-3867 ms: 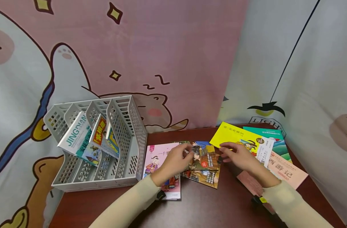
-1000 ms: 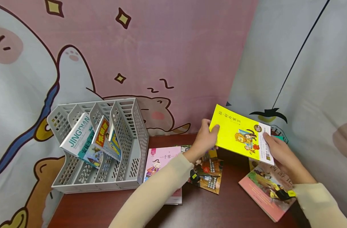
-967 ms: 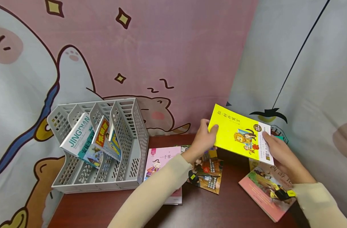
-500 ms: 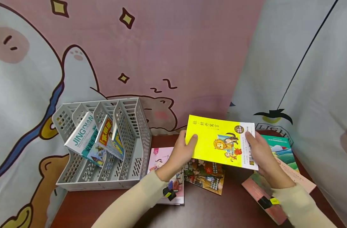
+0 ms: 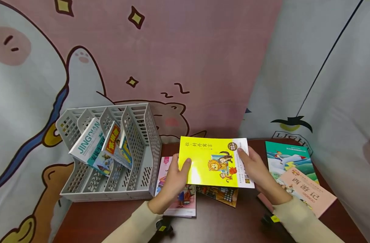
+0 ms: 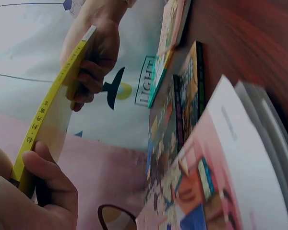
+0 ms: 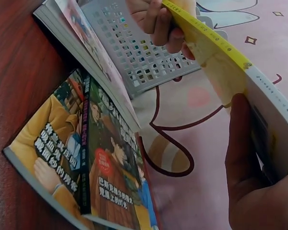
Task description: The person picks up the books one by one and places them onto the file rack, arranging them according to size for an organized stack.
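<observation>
A yellow book point(image 5: 200, 162) with a lion on its cover is held level above the table between both hands. At its left edge the left hand point(image 5: 176, 180) grips it, thumb on the cover and fingers underneath. The right hand point(image 5: 261, 173) pinches the white band at the right edge in the same way. Both wrist views show fingers curled beneath the book, which stays clear of the table. Below it lie a pink book point(image 5: 180, 206) and two overlapping dark illustrated books point(image 7: 113, 158), largely covered in the head view.
A grey slotted file rack point(image 5: 112, 195) stands at the left, with several books leaning in its middle slots, such as a white-and-teal book point(image 5: 92, 145). To the right lie a green book point(image 5: 289, 155) and a peach book point(image 5: 309, 190). A printed curtain hangs behind the table.
Both hands took up the yellow book from the right-hand pile. Over the last second they carried it left and lowered it, turning it level, over the dark books.
</observation>
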The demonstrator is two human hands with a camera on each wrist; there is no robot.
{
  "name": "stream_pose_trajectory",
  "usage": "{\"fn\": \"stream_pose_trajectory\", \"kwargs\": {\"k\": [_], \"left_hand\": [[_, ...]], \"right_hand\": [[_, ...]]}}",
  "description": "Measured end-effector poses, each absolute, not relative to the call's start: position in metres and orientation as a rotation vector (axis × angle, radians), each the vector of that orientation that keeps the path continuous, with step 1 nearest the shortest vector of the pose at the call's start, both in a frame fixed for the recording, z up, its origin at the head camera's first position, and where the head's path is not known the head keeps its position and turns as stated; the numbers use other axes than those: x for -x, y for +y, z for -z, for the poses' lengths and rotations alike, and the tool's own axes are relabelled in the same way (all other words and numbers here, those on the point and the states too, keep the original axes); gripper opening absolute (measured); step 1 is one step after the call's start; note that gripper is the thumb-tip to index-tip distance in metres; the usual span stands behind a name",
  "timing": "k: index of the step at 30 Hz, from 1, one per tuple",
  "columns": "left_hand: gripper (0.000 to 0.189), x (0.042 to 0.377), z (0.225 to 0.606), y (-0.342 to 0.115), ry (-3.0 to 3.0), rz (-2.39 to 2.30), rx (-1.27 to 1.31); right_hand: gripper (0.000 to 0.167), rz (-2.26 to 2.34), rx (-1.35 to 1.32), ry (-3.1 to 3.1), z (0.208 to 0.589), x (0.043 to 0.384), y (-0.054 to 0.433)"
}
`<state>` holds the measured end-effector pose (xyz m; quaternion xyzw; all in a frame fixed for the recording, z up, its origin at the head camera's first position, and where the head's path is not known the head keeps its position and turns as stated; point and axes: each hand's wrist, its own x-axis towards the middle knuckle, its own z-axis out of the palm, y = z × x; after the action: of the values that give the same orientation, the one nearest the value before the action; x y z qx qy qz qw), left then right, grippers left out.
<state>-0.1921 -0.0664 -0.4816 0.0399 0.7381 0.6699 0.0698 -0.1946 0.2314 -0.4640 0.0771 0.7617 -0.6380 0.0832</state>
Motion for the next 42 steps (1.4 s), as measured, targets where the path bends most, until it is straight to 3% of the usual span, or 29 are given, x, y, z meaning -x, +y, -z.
{"fn": "stream_pose_trajectory", "kwargs": {"k": [11, 21, 42], "left_hand": [[0.045, 0.197, 0.478, -0.093, 2.213, -1.863, -0.295], [0.048, 0.210, 0.473, -0.101, 2.127, -1.692, -0.449], [0.049, 0.232, 0.465, -0.104, 2.095, -1.928, -0.175]], "right_hand": [[0.056, 1.811, -0.140, 2.157, 0.449, 0.209, 0.251], [0.056, 1.488, 0.347, 1.830, 0.453, 0.209, 0.260], [0.066, 1.728, 0.261, 1.933, 0.459, 0.188, 0.243]]}}
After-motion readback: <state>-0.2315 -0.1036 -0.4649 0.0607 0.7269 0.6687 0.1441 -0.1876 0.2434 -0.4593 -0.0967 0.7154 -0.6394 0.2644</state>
